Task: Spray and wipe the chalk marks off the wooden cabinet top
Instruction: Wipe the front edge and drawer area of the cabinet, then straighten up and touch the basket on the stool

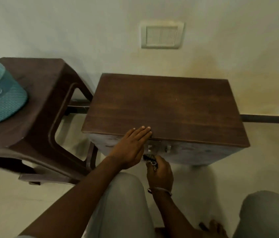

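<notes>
The wooden cabinet top (166, 107) is brown and flat. Its back edge is up against a pale wall (66, 31). A tiny pale speck shows near the middle of the wood.

The left hand (130, 148) is open, with its fingers straight and close together. Its fingertips (145, 128) rest on the front edge of the cabinet top, a little left of the middle. The rest of that hand hangs out past the edge, over the cabinet's front.

The right hand (160, 172) is lower, below the front edge and just under a metal handle (168, 148) on the cabinet's grey-looking front. Its fingers are curled round a small dark thing (150, 160). It is too blurry to tell what that thing is. A thin bracelet (159, 190) is on this wrist. The two hands are very close, left above right.

To the left of the cabinet stands a dark brown plastic stool (37, 93). A teal basket (6, 103) sits at the left edge of the stool's top, partly out of view. A white switch plate (162, 35) is on the wall above the cabinet.

Near the bottom you can see the person's grey trouser legs (123, 203) and a bare foot (212, 227) on the pale floor (6, 194).
</notes>
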Motion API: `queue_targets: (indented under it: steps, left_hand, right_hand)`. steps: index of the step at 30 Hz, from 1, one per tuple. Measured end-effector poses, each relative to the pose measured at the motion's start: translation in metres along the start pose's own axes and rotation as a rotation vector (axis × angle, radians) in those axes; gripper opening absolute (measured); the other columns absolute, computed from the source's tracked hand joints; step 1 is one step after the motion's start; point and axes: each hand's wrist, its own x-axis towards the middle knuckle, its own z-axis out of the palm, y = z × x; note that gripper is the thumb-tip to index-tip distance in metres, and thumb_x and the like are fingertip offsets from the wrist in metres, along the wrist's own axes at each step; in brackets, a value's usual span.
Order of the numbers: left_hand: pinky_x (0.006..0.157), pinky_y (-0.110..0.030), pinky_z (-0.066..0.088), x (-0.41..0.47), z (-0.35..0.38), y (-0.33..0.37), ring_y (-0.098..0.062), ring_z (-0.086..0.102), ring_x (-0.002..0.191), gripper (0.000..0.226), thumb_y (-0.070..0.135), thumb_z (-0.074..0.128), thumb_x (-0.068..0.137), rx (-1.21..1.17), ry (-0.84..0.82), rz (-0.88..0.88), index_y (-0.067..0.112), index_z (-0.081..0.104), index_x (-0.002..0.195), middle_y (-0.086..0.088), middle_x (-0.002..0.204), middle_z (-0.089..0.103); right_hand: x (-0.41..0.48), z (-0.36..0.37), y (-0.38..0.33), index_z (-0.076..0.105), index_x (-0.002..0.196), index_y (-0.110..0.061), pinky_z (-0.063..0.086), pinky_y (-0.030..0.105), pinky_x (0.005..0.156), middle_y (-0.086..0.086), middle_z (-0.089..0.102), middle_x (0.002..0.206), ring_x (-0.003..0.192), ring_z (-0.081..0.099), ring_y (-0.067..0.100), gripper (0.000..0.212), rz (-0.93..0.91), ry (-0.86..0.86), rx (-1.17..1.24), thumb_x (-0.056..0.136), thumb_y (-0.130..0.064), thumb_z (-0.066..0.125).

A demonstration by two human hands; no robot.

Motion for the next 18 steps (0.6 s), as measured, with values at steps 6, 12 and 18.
queue_targets:
  steps: [6, 12, 18]
  left_hand:
    - [0.121, -0.046, 0.016, -0.014, -0.035, 0.03, -0.036, 0.037, 0.145, 0.061, 0.03, 0.021, 0.1, -0.071, 0.102, -0.137, -0.003, 0.049, 0.142, -0.021, 0.15, 0.046]
    - [0.124, -0.044, 0.019, -0.012, -0.076, 0.068, -0.029, 0.033, 0.147, 0.063, 0.036, 0.018, 0.1, -0.125, 0.229, -0.123, 0.002, 0.048, 0.144, -0.015, 0.15, 0.047]
    - [0.123, -0.033, 0.009, -0.005, -0.115, 0.092, -0.024, 0.025, 0.15, 0.052, 0.03, 0.029, 0.104, -0.075, 0.251, -0.114, 0.008, 0.043, 0.148, -0.011, 0.155, 0.042]
  right_hand:
    - [-0.003, -0.057, -0.022, 0.065, 0.105, -0.022, 0.05, 0.034, 0.071, 0.0, 0.065, 0.095, 0.093, 0.06, 0.024, 0.024, -0.101, 0.005, 0.075, 0.084, -0.032, 0.057]
    - [0.012, -0.111, -0.052, 0.05, 0.129, -0.014, 0.047, 0.044, 0.094, 0.007, 0.053, 0.126, 0.116, 0.048, 0.031, 0.064, 0.007, -0.011, 0.144, 0.071, -0.035, 0.064]
    - [0.044, -0.161, -0.07, 0.054, 0.122, -0.004, 0.043, 0.045, 0.096, 0.022, 0.055, 0.123, 0.112, 0.052, 0.043, 0.057, 0.036, 0.102, 0.158, 0.07, -0.014, 0.077]
